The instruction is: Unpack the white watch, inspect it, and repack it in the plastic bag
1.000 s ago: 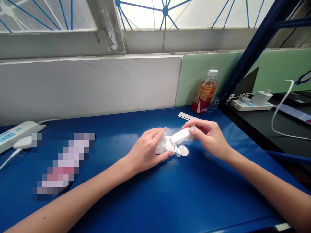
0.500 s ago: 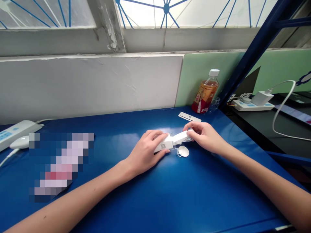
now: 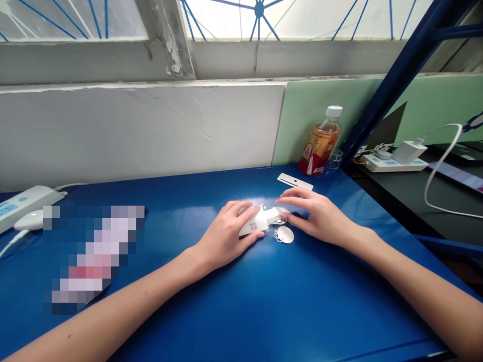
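A small white box (image 3: 257, 221) with a printed code on its side lies on the blue table (image 3: 264, 301) at the middle. My left hand (image 3: 226, 234) is wrapped round its left end. My right hand (image 3: 315, 216) lies on the table just right of the box, fingers stretched out and pointing left, their tips at the box's right end. A small white round disc (image 3: 286, 234) with a little ring beside it lies on the table below my right fingers.
A flat white strip (image 3: 295, 181) lies behind my right hand. A bottle of amber drink (image 3: 320, 143) stands at the back right. A white power strip (image 3: 20, 203) and a white mouse (image 3: 28, 219) sit far left; another power strip with a charger (image 3: 396, 160) sits right.
My right hand has pushed the white inner piece down and left into the box and its fingers have flattened out. My left hand has stayed on the box.
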